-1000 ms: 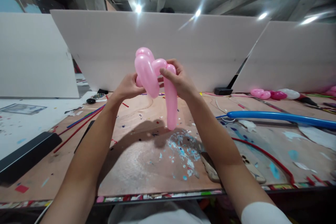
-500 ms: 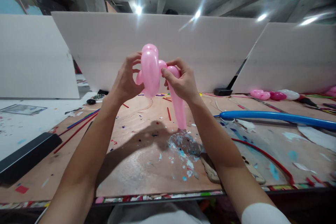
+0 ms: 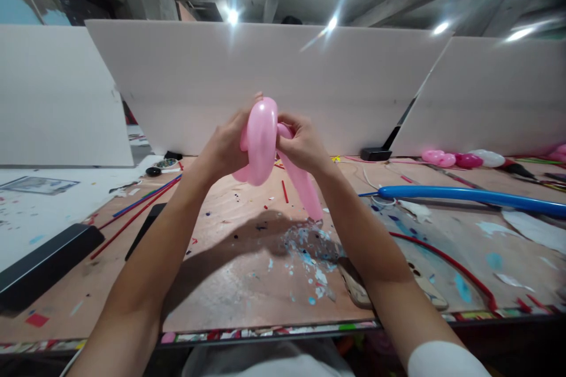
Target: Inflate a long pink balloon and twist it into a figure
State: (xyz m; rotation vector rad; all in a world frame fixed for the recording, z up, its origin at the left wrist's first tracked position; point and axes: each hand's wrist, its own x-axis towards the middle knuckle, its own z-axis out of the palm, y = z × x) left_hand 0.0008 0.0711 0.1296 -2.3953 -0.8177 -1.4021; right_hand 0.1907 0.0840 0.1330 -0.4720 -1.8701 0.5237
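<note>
Both hands hold a pink twisting balloon (image 3: 262, 142) up above the middle of the table. My left hand (image 3: 229, 144) is wrapped round the folded, bubbled part from the left, its fingers partly hidden behind the balloon. On the other side my right hand (image 3: 303, 141) pinches the balloon between thumb and fingers, close against the rounded section. A long straight tail of the balloon slants down and right beneath the right hand, its end just over the blue paint flecks. The twist between the hands is hidden.
A blue long balloon (image 3: 469, 195) and a red deflated one (image 3: 451, 254) lie at right. Under my right forearm is a phone (image 3: 354, 285). A black bar (image 3: 50, 262) lies at left. White panels (image 3: 283, 70) stand along the back, with pink and white balloons (image 3: 469, 159) before them.
Both hands have come closer together and slightly lower. The balloon's folded part has turned and moved down and right, and its tail now slants more to the right.
</note>
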